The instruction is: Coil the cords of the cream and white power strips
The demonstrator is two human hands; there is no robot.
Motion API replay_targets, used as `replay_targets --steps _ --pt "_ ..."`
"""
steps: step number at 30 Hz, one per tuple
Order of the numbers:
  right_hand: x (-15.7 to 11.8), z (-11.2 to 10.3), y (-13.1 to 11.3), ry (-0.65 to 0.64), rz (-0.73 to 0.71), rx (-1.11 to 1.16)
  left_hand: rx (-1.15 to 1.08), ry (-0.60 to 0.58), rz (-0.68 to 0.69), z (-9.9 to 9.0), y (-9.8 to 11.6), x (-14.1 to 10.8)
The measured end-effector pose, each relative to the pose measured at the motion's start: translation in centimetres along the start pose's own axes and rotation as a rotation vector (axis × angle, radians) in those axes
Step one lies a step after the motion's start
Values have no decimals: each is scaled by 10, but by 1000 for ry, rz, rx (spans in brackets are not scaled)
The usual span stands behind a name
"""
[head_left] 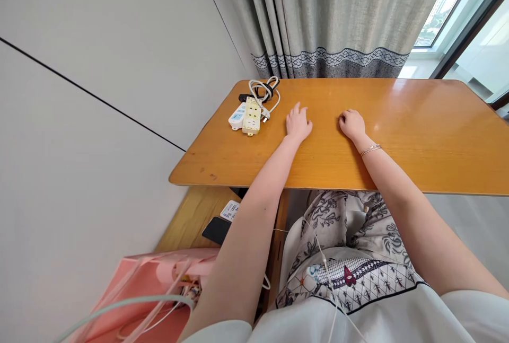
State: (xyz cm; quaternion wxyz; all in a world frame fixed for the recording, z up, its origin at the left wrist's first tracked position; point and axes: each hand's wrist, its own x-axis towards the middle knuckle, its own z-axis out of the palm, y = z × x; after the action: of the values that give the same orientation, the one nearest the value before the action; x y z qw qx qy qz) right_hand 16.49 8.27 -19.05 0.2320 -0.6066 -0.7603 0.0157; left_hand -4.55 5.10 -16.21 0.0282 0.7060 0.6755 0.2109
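Note:
My left hand [298, 122] rests on the wooden table [318, 163] with its fingers apart, holding nothing. To its left, without contact, lies a yellowed power strip [252, 123], with a white plug [265, 114] beside it. A smaller white power strip [237, 116] with a blue label sits against the yellowed one's left side. Behind them a white cord [254, 84] is looped together with a black cord [273, 83]. My right hand [352, 123] lies on the tabletop with its fingers curled in, and nothing shows in it. A thin bracelet [371, 149] circles that wrist.
A white wall panel [99, 56] borders the left side, and a grey curtain [338, 9] hangs behind the table. Below the table's left end are a low wooden surface [186, 216], a black phone-like object [216, 230] and a pink bag [131, 279].

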Motion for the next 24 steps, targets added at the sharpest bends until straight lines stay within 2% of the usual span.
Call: replay_targets --steps 4,7,10,13,19,24 --pt "-1 -3 -2 -18 9 -10 152 50 -50 -16 -40 8" --pt "-1 -4 -4 -23 5 -10 219 46 -194 -27 -69 13" --pt "-1 -5 -4 -22 5 -4 272 -22 -307 -38 -90 16" --pt "0 -4 -3 -18 6 5 317 -88 -289 -45 -97 16" --pt "0 -1 -1 -7 -1 26 293 -53 -177 -56 -96 1" --pt "0 0 0 -6 12 41 282 -100 -111 -70 -99 -12"
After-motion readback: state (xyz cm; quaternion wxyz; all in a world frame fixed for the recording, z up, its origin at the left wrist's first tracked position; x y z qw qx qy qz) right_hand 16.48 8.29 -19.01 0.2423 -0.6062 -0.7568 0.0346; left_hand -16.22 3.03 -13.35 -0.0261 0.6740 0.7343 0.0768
